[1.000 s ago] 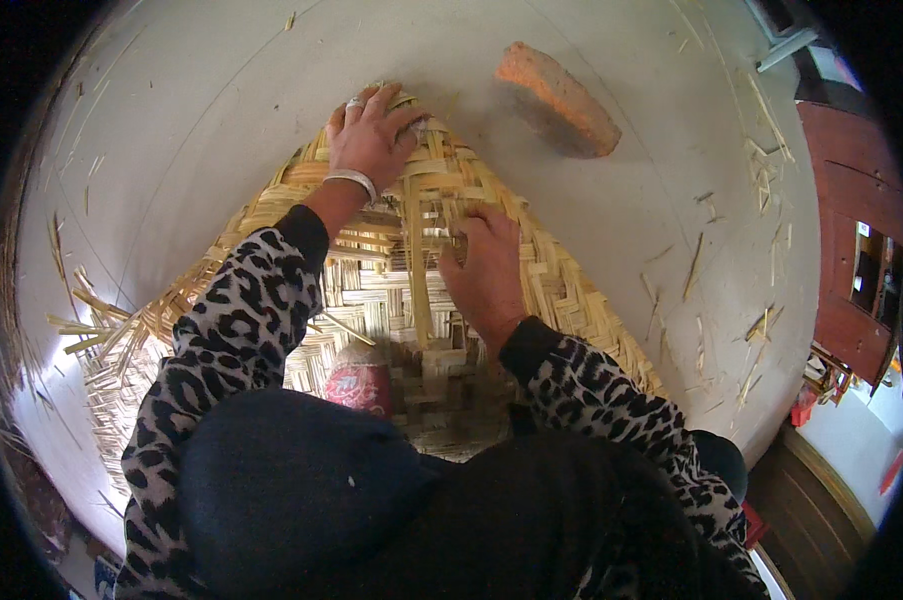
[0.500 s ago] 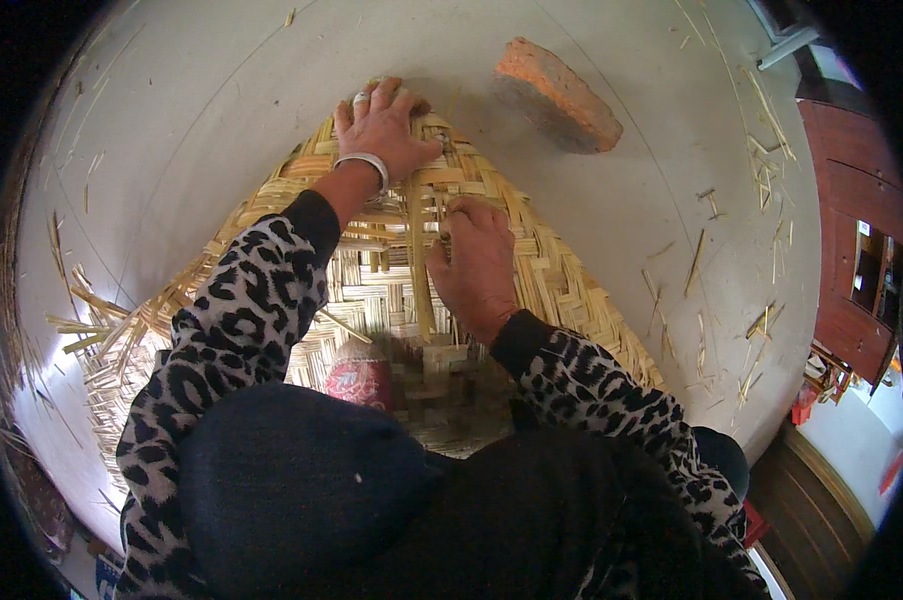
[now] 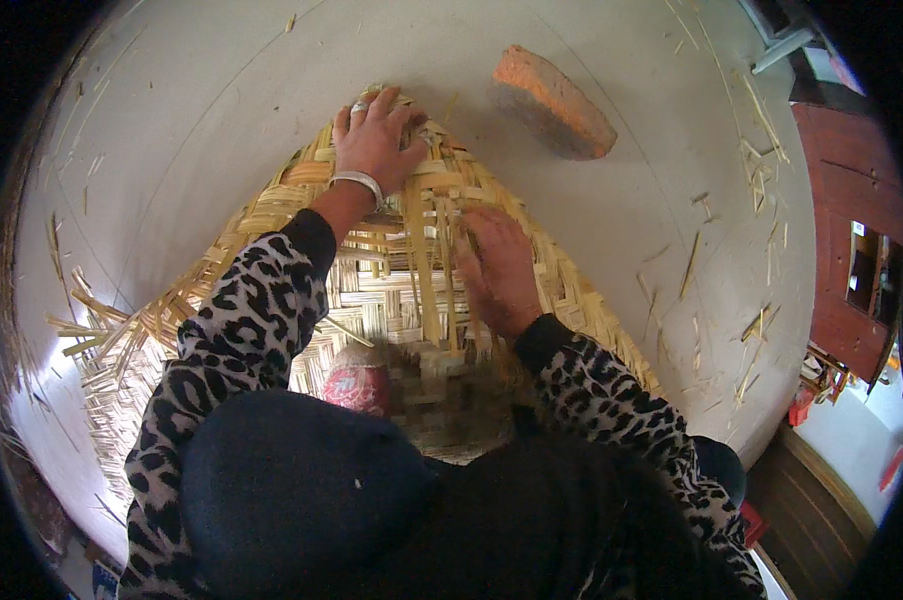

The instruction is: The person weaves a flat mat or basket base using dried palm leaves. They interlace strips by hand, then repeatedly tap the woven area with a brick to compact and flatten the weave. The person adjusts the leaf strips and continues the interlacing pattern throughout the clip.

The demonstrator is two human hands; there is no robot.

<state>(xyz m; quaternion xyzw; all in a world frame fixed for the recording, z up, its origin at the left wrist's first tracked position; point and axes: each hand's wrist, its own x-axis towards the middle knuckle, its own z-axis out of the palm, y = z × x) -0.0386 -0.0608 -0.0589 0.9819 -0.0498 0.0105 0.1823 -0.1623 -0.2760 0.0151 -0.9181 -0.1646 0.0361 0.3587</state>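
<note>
A large woven mat of pale, flat bamboo-like strips point(image 3: 561, 290) narrows to a point at its far end. Across that tip lies my left hand point(image 3: 379, 140), fingers spread and pressing on the weave. My right hand point(image 3: 499, 268) is on the weave nearer and to the right, its fingers curled in; what they pinch is hidden and slightly blurred. Between the hands, loose strips point(image 3: 427, 270) run toward me over the mat. Short cut ends point(image 3: 371, 255) stick out left of them. A red patterned shoe point(image 3: 357, 386) rests on the mat close to me.
A broken reddish brick point(image 3: 556, 105) lies on the pale floor point(image 3: 661, 180) beyond the mat's right edge. Scraps of strip point(image 3: 761, 322) are scattered right, with loose strip ends point(image 3: 96, 325) at the left. Dark red wooden furniture point(image 3: 846, 190) stands at the far right.
My right hand has moved a little right and toward me. A second loose strip now shows beside the first. My left hand stays on the tip, shifted slightly.
</note>
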